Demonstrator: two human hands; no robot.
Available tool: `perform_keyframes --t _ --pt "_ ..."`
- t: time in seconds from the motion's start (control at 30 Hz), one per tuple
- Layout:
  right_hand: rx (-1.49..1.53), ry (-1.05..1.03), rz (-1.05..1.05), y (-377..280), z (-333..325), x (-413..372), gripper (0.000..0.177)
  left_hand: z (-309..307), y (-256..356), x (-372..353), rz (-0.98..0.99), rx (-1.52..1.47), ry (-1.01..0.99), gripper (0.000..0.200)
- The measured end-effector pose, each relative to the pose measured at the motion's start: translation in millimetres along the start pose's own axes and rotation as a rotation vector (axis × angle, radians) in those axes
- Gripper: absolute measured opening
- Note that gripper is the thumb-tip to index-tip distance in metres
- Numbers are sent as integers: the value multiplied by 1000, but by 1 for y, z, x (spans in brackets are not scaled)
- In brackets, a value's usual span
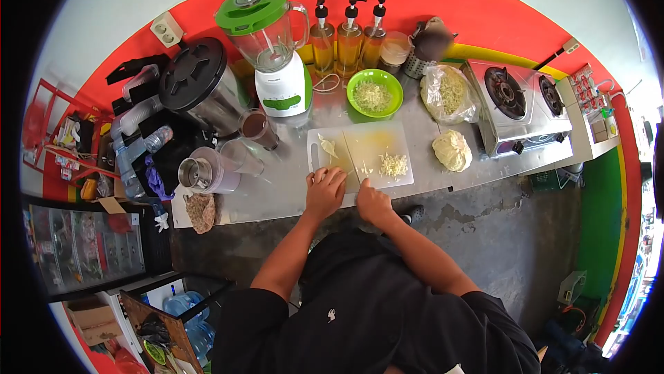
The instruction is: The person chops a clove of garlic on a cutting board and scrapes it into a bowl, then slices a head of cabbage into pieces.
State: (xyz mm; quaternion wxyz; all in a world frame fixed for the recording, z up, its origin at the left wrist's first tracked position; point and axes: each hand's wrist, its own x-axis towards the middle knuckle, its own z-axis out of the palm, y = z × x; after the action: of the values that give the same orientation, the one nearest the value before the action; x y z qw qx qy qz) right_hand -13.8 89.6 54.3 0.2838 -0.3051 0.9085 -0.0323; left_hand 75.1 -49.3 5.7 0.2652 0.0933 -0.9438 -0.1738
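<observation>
Right hand (373,202) grips the knife (352,155); left hand (326,191) curls at the near-left corner of the cutting board (375,136), anything beneath hidden. Shredded cabbage (393,165) lies by the board's near-right corner. Risk: a leftward blade slip could nick the left hand; a wide sweep could spill shreds.

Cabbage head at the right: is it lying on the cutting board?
No, the cabbage head sits on the metal counter, apart from the cutting board.

On a white cutting board (370,132), pale shredded cabbage (393,166) lies heaped right of the knife (352,155).
</observation>
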Motion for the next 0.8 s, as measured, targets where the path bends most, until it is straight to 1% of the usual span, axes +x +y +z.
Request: perform_keyframes --t 0.1,0.17,0.33,0.4,0.47,0.6,0.7,0.8 --pt "-16 14 -54 6 -9 10 26 3 -5 3 -14 -31 -46 27" --pt "-21 0 -46 8 -10 6 27 4 -5 3 -30 -51 -68 27" --pt "-73 -11 -32 -5 -2 -7 28 6 -8 3 -19 -55 -75 27" --pt "-45 26 -31 -7 1 1 28 7 -8 4 -21 -63 -73 27" --pt "-6 19 -39 -3 -3 13 30 7 -9 3 -22 -69 -72 27" --pt "32 -14 -64 2 -12 2 31 6 -9 3 -35 -79 -92 27" --pt "-53 -4 -24 -4 2 -8 28 7 -9 3 -43 -95 -79 26" --pt "-2 -17 -13 -7 3 0 30 7 -8 4 -41 -103 -73 26"
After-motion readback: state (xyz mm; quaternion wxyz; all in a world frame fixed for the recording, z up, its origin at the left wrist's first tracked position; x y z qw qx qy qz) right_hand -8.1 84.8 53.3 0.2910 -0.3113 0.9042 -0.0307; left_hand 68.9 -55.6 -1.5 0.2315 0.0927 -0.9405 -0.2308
